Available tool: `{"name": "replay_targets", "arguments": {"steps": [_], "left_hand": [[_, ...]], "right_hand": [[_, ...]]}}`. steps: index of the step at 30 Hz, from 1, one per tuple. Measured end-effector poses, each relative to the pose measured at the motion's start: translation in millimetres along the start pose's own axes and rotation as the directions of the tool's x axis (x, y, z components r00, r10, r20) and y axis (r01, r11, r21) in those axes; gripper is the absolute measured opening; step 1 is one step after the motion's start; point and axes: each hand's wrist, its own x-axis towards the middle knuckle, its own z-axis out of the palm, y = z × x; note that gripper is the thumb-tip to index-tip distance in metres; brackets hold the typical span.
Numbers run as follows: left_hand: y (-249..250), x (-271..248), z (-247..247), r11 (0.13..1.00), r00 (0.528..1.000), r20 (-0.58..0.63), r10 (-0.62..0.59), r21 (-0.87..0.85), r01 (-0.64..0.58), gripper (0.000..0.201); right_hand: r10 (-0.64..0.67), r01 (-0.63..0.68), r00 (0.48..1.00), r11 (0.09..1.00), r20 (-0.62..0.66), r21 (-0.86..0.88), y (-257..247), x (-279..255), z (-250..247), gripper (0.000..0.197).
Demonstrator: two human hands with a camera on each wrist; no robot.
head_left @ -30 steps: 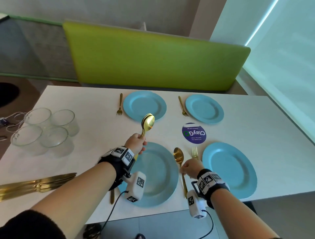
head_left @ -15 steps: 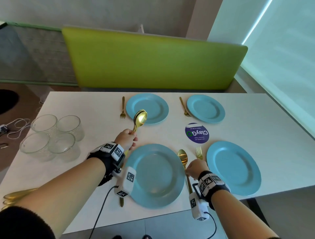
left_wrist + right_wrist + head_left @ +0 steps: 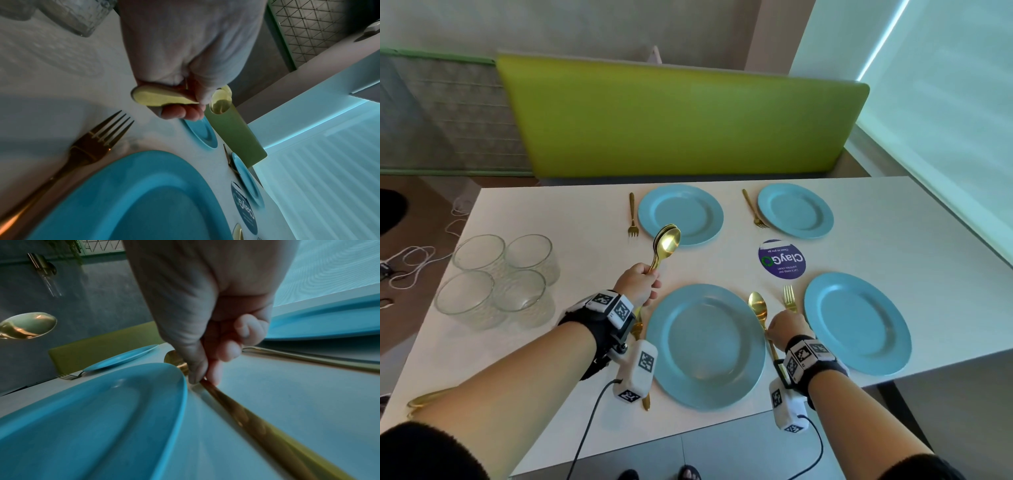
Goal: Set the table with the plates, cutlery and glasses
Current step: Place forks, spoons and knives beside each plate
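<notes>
My left hand grips a bundle of gold spoons by the handles, bowls up, above the table between the near left plate and the far left plate. In the left wrist view the handle ends stick out of my left hand. My right hand pinches the handle of a gold spoon that lies just right of the near left plate. In the right wrist view my thumb and finger close on that handle. A fork lies beside the near right plate.
Several glasses stand at the table's left. Gold knives lie at the near left edge. A fork lies left of the near left plate. The far plates each have a fork. A round sticker marks the middle.
My left hand with the spoons has drifted a little left, off the near left plate's rim. My right hand stays on the lying spoon's handle.
</notes>
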Motion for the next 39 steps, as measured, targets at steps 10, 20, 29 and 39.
{"name": "replay_targets", "arguments": {"steps": [10, 20, 29, 39], "left_hand": [[0, -8, 7, 1.000, 1.000, 0.022, 0.017, 0.022, -0.017, 0.014], [-4, -9, 15, 1.000, 0.999, 0.044, 0.021, 0.016, -0.022, 0.022], [0, -16, 25, 0.999, 0.995, 0.091, 0.037, 0.016, -0.039, 0.021], [28, -46, 79, 0.995, 0.928, 0.357, 0.103, -0.049, -0.091, 0.018]], "right_hand": [[0.032, -0.032, 0.999, 0.999, -0.030, 0.001, 0, -4, -2, 0.023], [0.044, -0.044, 0.999, 0.999, -0.019, 0.018, -1, -9, -3, 0.021], [-0.020, 0.050, 0.990, 0.974, -0.137, 0.221, -16, -33, -37, 0.035], [-0.183, 0.159, 0.982, 0.650, -0.051, 0.743, -56, -89, -80, 0.031]]}}
